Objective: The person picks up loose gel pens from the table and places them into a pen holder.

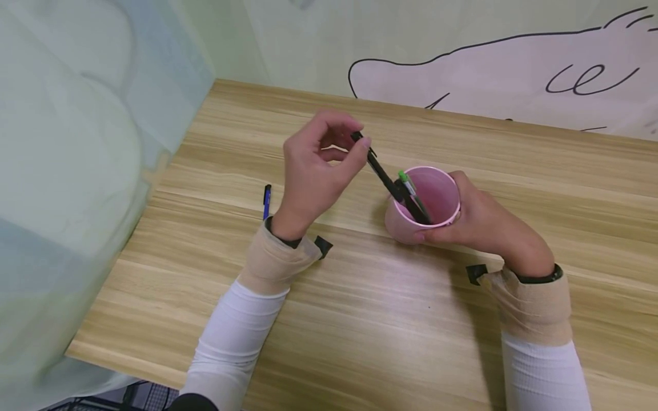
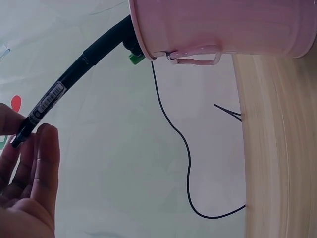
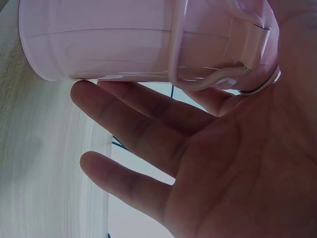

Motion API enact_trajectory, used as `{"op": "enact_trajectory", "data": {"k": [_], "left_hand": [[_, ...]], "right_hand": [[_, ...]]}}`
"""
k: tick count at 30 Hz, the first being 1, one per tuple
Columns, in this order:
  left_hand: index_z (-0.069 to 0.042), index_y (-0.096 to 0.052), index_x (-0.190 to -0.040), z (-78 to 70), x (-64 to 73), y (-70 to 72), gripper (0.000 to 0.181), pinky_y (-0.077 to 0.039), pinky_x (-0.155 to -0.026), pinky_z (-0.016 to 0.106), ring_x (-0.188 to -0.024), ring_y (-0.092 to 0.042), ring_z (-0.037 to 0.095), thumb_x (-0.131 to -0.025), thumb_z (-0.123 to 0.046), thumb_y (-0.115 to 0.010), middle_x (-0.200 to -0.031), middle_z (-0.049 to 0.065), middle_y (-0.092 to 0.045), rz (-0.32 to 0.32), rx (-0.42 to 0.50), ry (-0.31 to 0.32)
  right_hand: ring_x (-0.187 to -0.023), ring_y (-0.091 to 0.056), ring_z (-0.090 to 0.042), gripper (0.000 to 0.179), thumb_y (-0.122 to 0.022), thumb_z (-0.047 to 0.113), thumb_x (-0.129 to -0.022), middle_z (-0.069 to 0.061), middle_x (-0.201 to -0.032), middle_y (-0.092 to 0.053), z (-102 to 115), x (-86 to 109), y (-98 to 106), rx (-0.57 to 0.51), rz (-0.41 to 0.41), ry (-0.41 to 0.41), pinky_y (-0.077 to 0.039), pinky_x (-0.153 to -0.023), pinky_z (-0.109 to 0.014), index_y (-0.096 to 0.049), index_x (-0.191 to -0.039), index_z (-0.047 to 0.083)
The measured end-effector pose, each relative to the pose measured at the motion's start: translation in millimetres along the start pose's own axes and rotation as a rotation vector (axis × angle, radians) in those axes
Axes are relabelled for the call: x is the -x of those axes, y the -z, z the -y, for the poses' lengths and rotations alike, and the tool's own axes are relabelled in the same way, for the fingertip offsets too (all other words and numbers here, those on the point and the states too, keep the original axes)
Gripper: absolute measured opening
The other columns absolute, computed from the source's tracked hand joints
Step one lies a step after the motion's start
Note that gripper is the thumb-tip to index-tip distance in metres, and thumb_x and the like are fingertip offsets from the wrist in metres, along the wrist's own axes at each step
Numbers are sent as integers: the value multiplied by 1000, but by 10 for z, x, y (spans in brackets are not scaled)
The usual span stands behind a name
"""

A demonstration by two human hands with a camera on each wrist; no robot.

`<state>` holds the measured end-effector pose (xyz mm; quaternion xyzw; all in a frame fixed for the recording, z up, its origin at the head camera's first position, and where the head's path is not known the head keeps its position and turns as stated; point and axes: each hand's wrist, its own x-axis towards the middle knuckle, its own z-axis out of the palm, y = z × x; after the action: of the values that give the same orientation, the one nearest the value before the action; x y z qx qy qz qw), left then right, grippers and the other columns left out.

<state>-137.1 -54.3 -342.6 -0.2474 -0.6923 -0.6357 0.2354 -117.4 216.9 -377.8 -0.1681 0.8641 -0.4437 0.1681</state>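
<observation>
My left hand [image 1: 316,165] pinches the top end of a black pen [image 1: 379,170] between thumb and fingertips. The pen slants down to the rim of a small pink pail [image 1: 402,227], and a barcode label shows on its barrel [image 2: 49,97] in the left wrist view. Inside the pail lean another dark pen [image 1: 418,214] and a pen with a green end [image 1: 403,177]. My right hand [image 1: 485,220] grips the pail from the right side, thumb near its front. In the right wrist view, fingers [image 3: 136,131] spread along the pail wall beside its wire handle [image 3: 176,44].
A blue pen with a black end [image 1: 266,201] lies on the wooden table [image 1: 360,319], left of my left wrist and partly hidden by it. A wall with a line drawing [image 1: 493,68] stands behind the table, and pale fabric [image 1: 67,171] hangs along the left edge.
</observation>
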Motion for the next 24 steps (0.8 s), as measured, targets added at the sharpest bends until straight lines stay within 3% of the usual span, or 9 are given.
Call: {"op": "enact_trajectory", "data": {"k": [13, 19, 24], "left_hand": [[4, -67, -97, 15, 9, -41, 16, -58, -62, 29, -71, -66, 14, -87, -5, -74, -86, 9, -69, 104, -119, -89], [2, -67, -96, 20, 28, -62, 13, -57, -62, 26, -70, -65, 12, -87, -5, -74, -85, 7, -69, 161, -160, -82], [1, -67, -95, 18, 34, -67, 11, -56, -63, 25, -71, -65, 11, -88, -5, -72, -85, 6, -69, 185, -182, -83]], "right_hand": [[-112, -59, -24, 93, -97, 20, -65, -9, -127, -59, -2, 3, 13, 0, 6, 30, -47, -94, -38, -41, -138, 7], [-113, -58, -24, 93, -97, 22, -65, -10, -127, -59, 2, 14, 15, 17, 2, 21, -46, -94, -39, -40, -137, 6], [-113, -58, -24, 93, -97, 21, -65, -9, -127, -59, -1, 21, 15, 13, 0, 32, -46, -93, -33, -40, -137, 6]]}}
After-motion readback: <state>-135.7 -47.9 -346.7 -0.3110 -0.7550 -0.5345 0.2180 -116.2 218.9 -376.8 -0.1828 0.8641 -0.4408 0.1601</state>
